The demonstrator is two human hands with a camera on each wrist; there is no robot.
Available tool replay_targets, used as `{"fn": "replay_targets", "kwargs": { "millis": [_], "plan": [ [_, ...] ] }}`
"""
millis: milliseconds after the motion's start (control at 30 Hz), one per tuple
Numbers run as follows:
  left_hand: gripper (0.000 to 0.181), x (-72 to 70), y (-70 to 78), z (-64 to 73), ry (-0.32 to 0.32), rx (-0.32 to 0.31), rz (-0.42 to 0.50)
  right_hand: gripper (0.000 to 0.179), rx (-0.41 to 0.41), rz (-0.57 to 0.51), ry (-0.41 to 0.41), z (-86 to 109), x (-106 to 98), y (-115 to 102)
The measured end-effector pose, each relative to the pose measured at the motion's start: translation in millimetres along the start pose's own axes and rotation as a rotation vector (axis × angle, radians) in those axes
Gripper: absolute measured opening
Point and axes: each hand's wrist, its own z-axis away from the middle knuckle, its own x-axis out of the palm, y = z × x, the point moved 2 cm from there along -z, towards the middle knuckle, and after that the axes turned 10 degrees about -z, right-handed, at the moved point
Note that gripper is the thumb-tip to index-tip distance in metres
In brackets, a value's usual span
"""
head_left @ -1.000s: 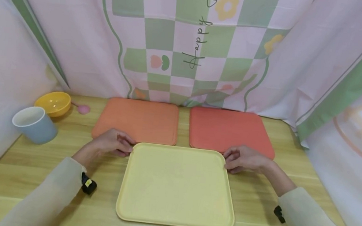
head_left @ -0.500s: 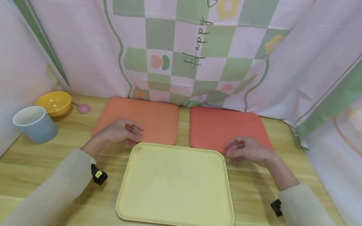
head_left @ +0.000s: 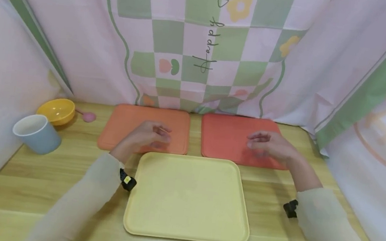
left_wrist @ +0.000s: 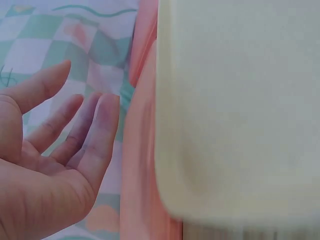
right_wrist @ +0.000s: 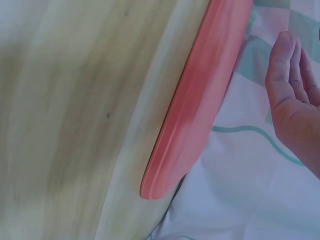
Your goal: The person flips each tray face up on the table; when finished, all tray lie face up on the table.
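Fingers of the left hand are gently bent and lie close to one another, with the thumb held apart and nothing between them. That hand hangs over the orange tray, near its right half. On the right hand, the fingers are likewise loosely curved and side by side, holding nothing; it hangs over the red tray. Both sets of fingertips are blurred in the head view.

Directly in front of these two trays lies the pale yellow rectangular tray, flat on the wood-grain table; whether its far edge touches them, I cannot tell. The orange and red trays lie side by side, a narrow gap between them.

Behind hangs a checked green-and-white curtain with handwritten-style lettering running upward: "Happy", then another letter, perhaps a J, cut off by the top edge. Dark script on the left-hand cloth is cropped, seemingly "mc". At far left stand a blue-grey cup, a yellow bowl and a pink spoon.
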Motion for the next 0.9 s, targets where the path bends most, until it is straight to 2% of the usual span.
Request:
{"fn": "replay_targets", "kwargs": {
  "millis": [167, 333, 467, 700, 900],
  "plan": [
    [0.049, 9.9, 5.7, -10.1, 0.011, 0.006, 0.027, 0.06, -0.015, -0.066, 0.032, -3.8, -5.1, -3.0],
    [0.048, 16.4, 9.1, -23.6, 0.049, -0.068, 0.098, 0.055, -0.03, -0.121, 0.075, -5.0, -13.7, 0.7],
    [0.048, 20.7, 9.9, -34.0, 0.057, -0.079, 0.131, 0.047, -0.037, -0.146, 0.112, -5.6, -21.4, 6.2],
    [0.051, 27.6, 12.6, -46.2, 0.037, -0.085, 0.157, 0.049, -0.015, -0.134, 0.142, -10.5, -32.6, 15.7],
    [0.049, 30.9, 14.3, -55.6, 0.054, -0.09, 0.178, 0.052, -0.007, -0.142, 0.154, -13.5, -42.8, 20.3]
  ]
}}
